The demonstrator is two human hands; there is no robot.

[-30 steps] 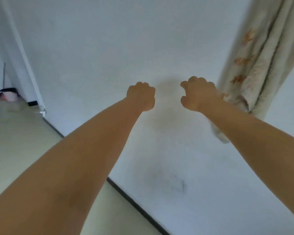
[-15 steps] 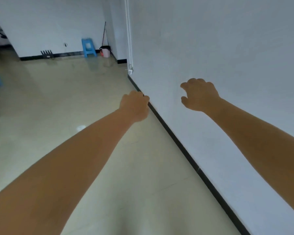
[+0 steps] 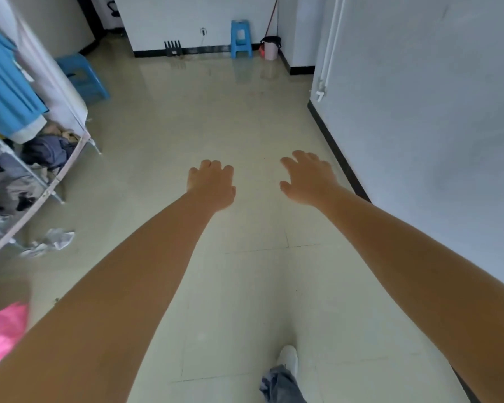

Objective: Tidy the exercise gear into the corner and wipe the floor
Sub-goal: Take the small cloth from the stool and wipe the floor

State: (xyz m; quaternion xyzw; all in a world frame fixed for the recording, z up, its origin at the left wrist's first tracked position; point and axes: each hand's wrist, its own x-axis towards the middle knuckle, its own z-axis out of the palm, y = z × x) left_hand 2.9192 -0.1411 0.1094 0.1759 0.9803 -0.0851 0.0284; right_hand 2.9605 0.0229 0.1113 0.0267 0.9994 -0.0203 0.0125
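Observation:
Both my arms reach forward over the pale tiled floor. My left hand hangs with loosely curled fingers and holds nothing. My right hand has its fingers spread and relaxed, also holding nothing. No exercise gear shows in this view. A mop handle leans in the far corner above a pink bucket with a dark rim.
A clothes rack with hanging garments and piled clothes stands at the left, crumpled plastic on the floor by it. Two blue stools stand farther back. A white wall with black skirting runs along the right. My foot shows below.
The view has swung left and down from the wall and curtain to the open floor. Both hands have loosened from curled fists to relaxed fingers.

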